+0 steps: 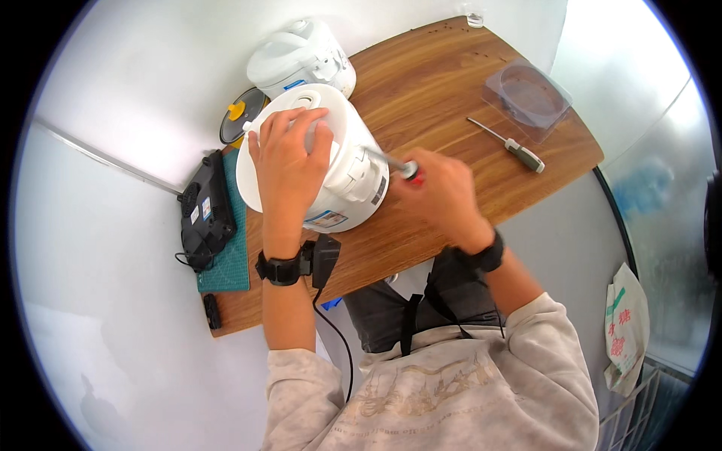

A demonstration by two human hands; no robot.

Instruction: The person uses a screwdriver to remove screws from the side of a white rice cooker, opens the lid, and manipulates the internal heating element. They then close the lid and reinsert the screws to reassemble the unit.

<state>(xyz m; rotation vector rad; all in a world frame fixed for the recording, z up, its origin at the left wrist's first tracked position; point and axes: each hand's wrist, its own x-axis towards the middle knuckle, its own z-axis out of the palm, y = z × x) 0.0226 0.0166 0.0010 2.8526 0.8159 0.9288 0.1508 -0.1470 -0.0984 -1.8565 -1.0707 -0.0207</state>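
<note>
A white rice cooker stands near the left end of the wooden table. My left hand lies on its white top, fingers spread and bearing on the surface. In my right hand is a screwdriver with a red and black handle, gripped in closed fingers. Its metal shaft points left at the cooker's upper side, close to the latch or hinge part. Whether the tip sits in a screw or a gap is too small to tell. My right hand is slightly blurred.
Behind stands a second white cooker, beside a dark round lid with a yellow knob. A black device rests on a green cutting mat. To the right lie another screwdriver and a clear plastic container.
</note>
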